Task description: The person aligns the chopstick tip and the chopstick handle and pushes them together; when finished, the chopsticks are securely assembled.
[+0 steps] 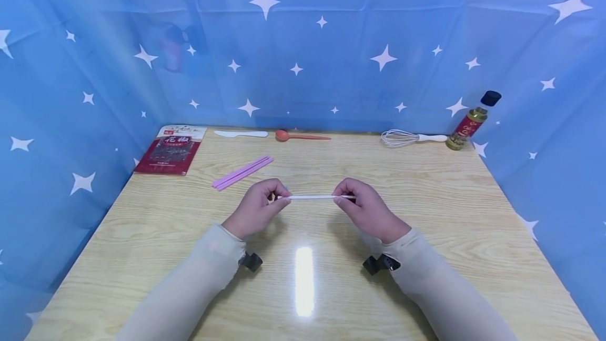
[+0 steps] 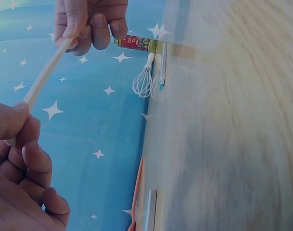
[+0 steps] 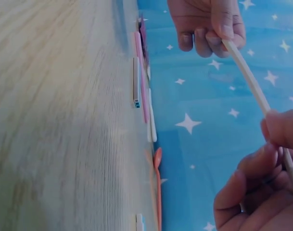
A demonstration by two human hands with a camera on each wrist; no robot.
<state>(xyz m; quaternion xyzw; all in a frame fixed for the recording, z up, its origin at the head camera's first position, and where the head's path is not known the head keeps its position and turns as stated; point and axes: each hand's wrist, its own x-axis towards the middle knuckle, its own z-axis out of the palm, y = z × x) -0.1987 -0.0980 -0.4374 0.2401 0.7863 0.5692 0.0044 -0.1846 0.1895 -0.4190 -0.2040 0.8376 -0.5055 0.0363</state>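
Observation:
A thin pale stick [image 1: 311,197] is held level above the wooden table, stretched between both hands. My left hand [image 1: 259,207] pinches one end between thumb and index finger. Its other fingers curl loosely below, as the left wrist view shows. At the opposite end, my right hand [image 1: 366,209] grips the stick the same way, and the tip passes into the curled palm in the right wrist view. Along the stick [image 3: 249,77] there is a slight bend in that view. Pink chopsticks [image 1: 242,173] lie just beyond the left hand.
Along the back edge are a red packet [image 1: 167,152], a white knife [image 1: 240,133], an orange spoon [image 1: 303,136], a whisk [image 1: 407,138] and an oil bottle [image 1: 467,126]. Low pale bars [image 3: 136,82] on the table show in the wrist views. A starry blue curtain [image 1: 303,41] encloses the table [image 1: 473,214].

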